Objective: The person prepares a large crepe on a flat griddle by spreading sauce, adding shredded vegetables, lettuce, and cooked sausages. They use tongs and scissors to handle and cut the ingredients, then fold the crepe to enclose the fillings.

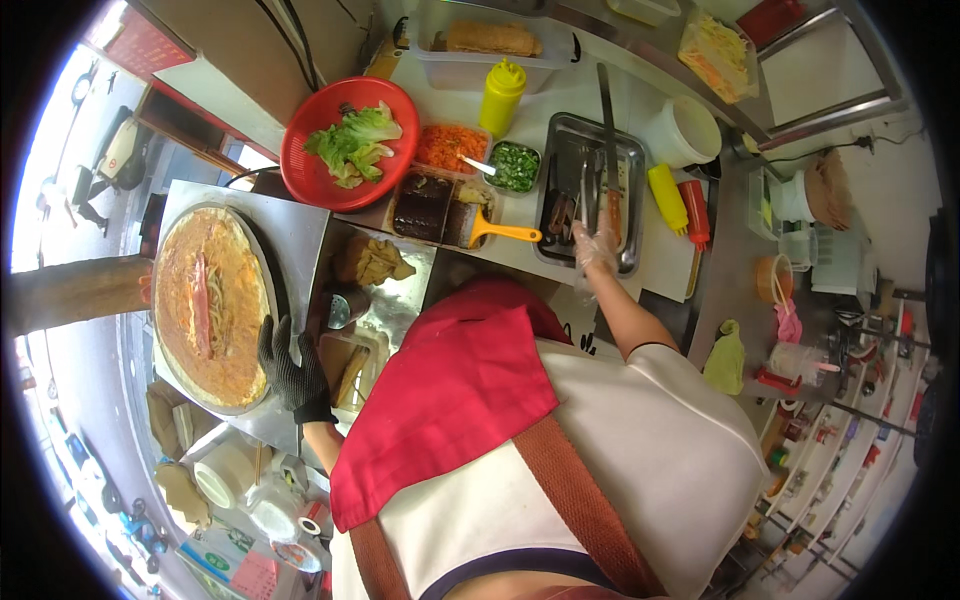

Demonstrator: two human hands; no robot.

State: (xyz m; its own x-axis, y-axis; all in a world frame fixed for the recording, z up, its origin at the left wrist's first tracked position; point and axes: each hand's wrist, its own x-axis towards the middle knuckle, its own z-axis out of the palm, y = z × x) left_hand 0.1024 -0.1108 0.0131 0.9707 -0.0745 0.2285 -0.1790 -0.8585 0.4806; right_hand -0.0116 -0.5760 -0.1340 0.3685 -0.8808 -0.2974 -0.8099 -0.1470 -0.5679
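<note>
My left hand (292, 371), in a dark knitted glove, rests with fingers apart at the right rim of the round griddle. On the griddle lies a large crepe (176, 292) with shredded filling (215, 304) and a strip of pinkish meat (201, 307) on it. My right hand (596, 244), in a clear plastic glove, is over the near part of a steel tray (639, 217), with metal tongs (589, 187) at its fingers. A long-bladed tool (607, 112) with a wooden handle lies beside the tongs. Dark food pieces (559, 214) lie in the tray.
Between griddle and tray stand a red basket of lettuce (289, 142), chopped carrot (446, 146), chopped greens (514, 169), and dark sauce (424, 206) with a yellow-handled brush (510, 231). A yellow squeeze bottle (501, 97) stands behind. Other bottles and a white tub (679, 135) flank the tray's right side.
</note>
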